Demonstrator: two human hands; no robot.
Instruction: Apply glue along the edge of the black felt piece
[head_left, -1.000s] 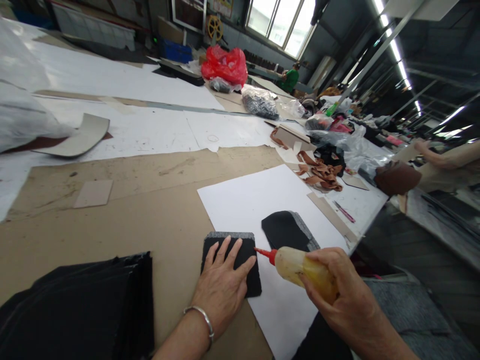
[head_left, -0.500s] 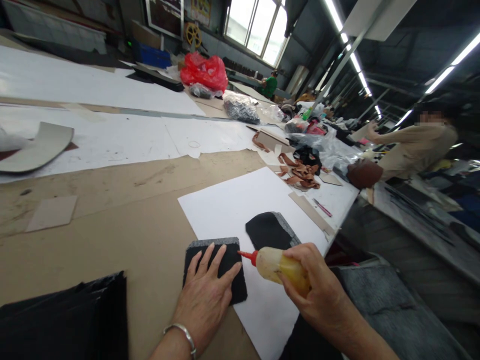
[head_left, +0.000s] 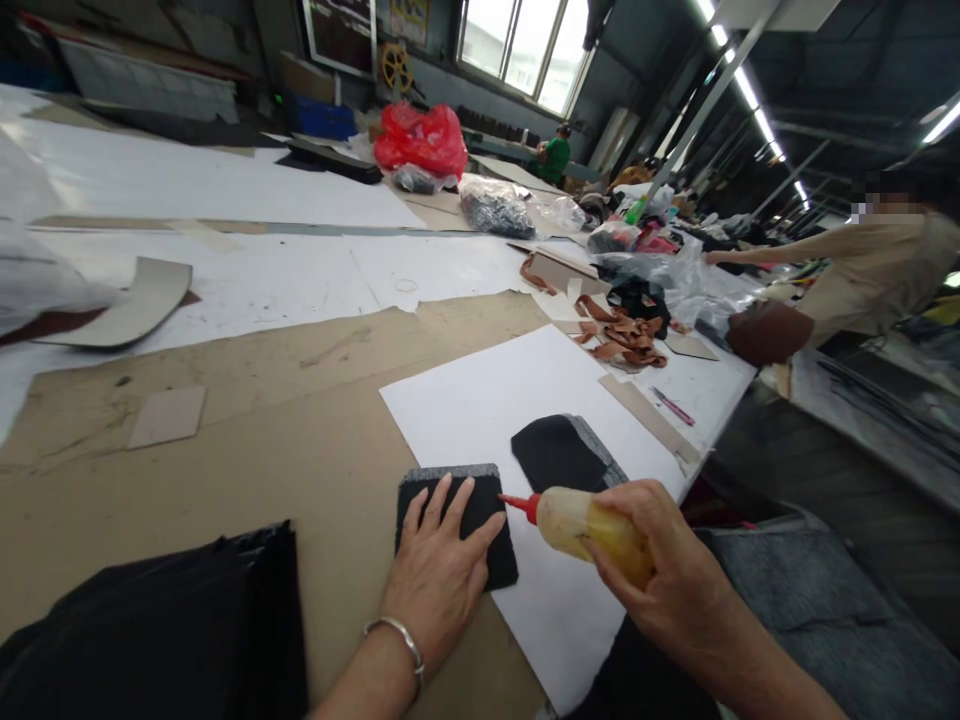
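My left hand [head_left: 442,560] lies with its fingers spread on a black fabric piece [head_left: 500,560] that has a grey strip along its far edge. A squeeze bottle [head_left: 562,517] of yellowish liquid is wrapped in my right hand [head_left: 660,560]. Its red nozzle points left, with the tip at the right edge of the black piece. Just beyond the bottle, a second black piece [head_left: 559,450] with a grey edge rests on a white sheet [head_left: 465,400]. The first piece lies partly on that sheet and partly on the brown paper [head_left: 337,450].
A black plastic bag [head_left: 202,620] lies at the near left. Brown scraps [head_left: 622,335] and a pink-handled cutter [head_left: 673,406] lie near the table's right edge. A red plastic bag [head_left: 420,140] stands farther back. A co-worker [head_left: 877,260] stands at the right.
The view has shifted, so the table and both hands appear farther right. The nozzle stays at the piece's right edge. The co-worker's arms have lowered and reach out over the table.
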